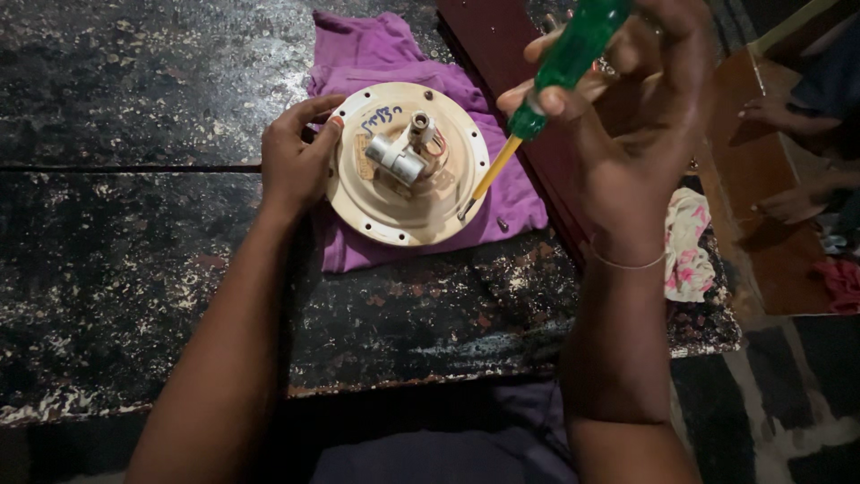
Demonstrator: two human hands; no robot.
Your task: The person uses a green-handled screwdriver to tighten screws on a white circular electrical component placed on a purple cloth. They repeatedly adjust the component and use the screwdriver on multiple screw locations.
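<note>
The right hand (pixel 627 134) is clenched around the translucent green plastic handle of a screwdriver with a yellow shaft (pixel 537 99); below that grip the shaft slants down to the left, and its tip meets the right rim of a round cream-coloured metal motor plate (pixel 394 211). The left hand (pixel 296 161) grasps the plate's opposite rim, fingers curled over the edge. Between the two grips, at the plate's centre, sits a small silver cylinder beside copper windings (pixel 403 157). Under the plate lies a crumpled purple cloth (pixel 376 54) on a worn, speckled dark table (pixel 134 269).
</note>
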